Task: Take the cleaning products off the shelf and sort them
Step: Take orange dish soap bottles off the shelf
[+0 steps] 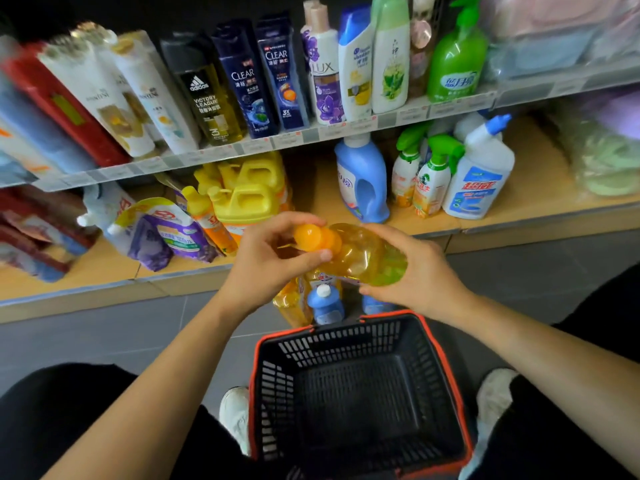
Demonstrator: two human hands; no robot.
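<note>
Shop shelves behind, floor below. Yellow bottle (360, 254) lay sideways above the basket's (446, 358) far rim, left hand (273, 258) pinching its orange cap (311, 235), right hand (419, 271) gripping the body. Probably best: keep both grips, right it, set it beside the similar floor bottle (291, 303) just beyond the basket.

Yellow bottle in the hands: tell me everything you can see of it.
The yellow bottle is see-through yellow plastic with an orange cap. It lies nearly on its side, cap leftward, in the air before the lower shelf. The left hand grips the cap; the right hand cups the body.
</note>
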